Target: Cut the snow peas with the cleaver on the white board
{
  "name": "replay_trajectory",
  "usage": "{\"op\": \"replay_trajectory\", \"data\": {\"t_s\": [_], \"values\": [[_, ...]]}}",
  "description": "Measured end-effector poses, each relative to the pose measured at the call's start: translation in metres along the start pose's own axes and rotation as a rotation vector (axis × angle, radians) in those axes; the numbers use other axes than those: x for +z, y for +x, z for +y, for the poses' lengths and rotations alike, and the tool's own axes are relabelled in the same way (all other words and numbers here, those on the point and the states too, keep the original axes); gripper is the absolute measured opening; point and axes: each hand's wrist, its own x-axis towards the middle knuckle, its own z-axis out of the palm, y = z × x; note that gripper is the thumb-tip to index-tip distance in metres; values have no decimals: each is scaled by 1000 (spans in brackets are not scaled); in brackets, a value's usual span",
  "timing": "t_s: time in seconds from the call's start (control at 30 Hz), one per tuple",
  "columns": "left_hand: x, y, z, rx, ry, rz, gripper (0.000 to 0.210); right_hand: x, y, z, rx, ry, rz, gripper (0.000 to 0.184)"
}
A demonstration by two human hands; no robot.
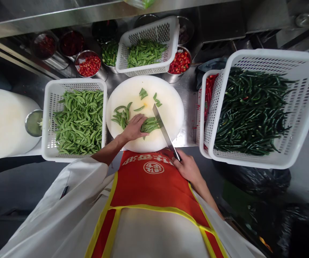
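Observation:
My left hand [135, 128] rests on the round white cutting board [170, 93], its fingers closed over a lined-up bunch of green pea pods [151, 125]. Wrapped round the dark handle of a long kitchen knife [164, 129], my right hand [188, 167] is at the board's near right edge. The blade slants up and left, its middle beside the right ends of the bunch. Left of my left hand lies a loose pile of whole pods [121, 115]. Farther back on the board are a few cut pieces [143, 93] and a single pod [139, 108].
A white basket [46, 118] of pods stands left of the board, another basket [174, 34] behind it. Steel pots of chopped red chillies [89, 66] line the back. At right, a large basket [308, 104] holds dark green chillies. A second cutting board [6, 122] sits far left.

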Motion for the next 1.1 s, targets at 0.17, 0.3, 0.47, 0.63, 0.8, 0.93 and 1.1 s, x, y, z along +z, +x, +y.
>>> {"op": "replay_trajectory", "data": {"t_s": [0.17,0.3,0.47,0.63,0.8,0.93,1.1], "values": [[5,-1,15,-41,48,8,71,1,-1,-6,16,24,7,28],[5,-5,18,-112,39,52,81,0,-1,-5,37,37,19,32],[5,-19,17,-161,105,37,74,2,-1,-6,47,36,9,34],[3,-30,20,-216,158,63,54,2,1,-8,51,34,0,41],[-4,-36,17,-208,216,55,37,0,1,-7,41,8,7,43],[-15,-43,7,-129,238,5,21,0,1,-5,37,-1,7,45],[-33,-49,-4,-55,219,-32,17,1,2,-3,24,1,0,47]]}}
